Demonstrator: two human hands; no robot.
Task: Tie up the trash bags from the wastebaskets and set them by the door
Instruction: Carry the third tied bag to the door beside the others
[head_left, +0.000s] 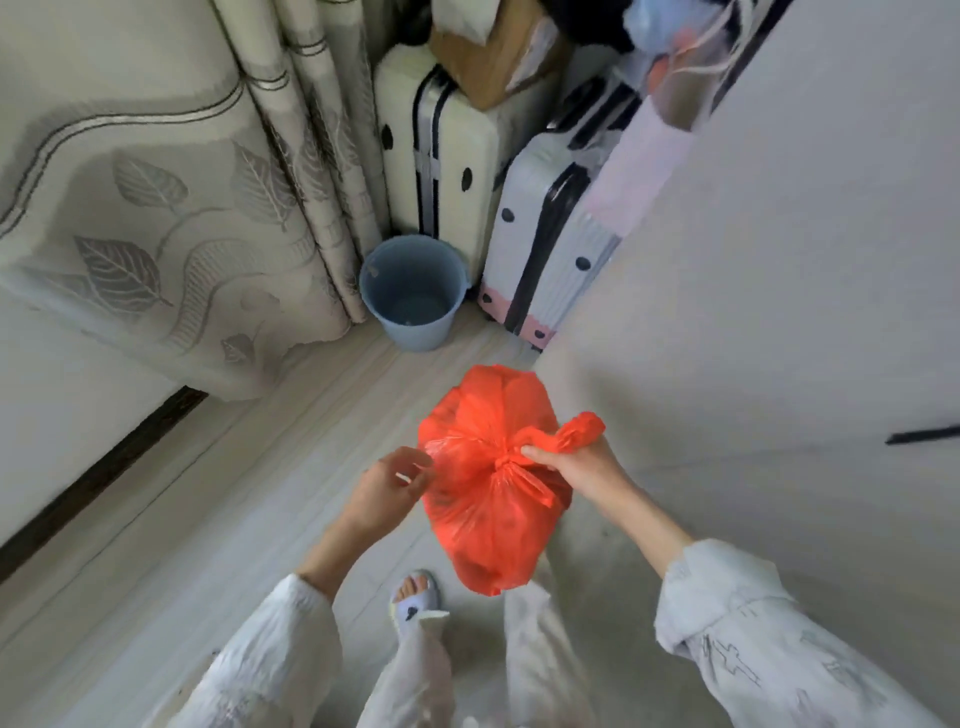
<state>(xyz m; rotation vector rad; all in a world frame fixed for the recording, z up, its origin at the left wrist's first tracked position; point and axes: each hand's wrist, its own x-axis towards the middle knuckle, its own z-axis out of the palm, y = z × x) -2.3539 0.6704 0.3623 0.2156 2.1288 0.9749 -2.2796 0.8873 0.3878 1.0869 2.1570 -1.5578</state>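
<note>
From the head view, your right hand (571, 470) sits just right of centre with its fingers curled tight round one twisted ear of the bulging orange-red plastic trash bag (488, 483); the thumb and forefinger pinch right at the knot. Your left hand (387, 491) is just left of the bag, fingers bent together against the bag's left side; whether they actually pinch the film you cannot tell through the blur. The bag hangs in mid-air between your hands at the lower centre of the frame, above the pale floor (208, 519) and your slippered foot (415, 592).

Above the bag, at the frame's centre, the round grey-blue plastic wastebasket (413, 291) stands upright with no liner, well apart from the bag. It touches the leaf-patterned grey curtain (156, 208) on the left and sits just beside two white hard-shell suitcases (441, 156) with black trim behind it. A plain pale wall panel (779, 260) fills the right of the frame, close beside your right forearm. Open floor runs to the lower left, edged by a dark strip (104, 467).
</note>
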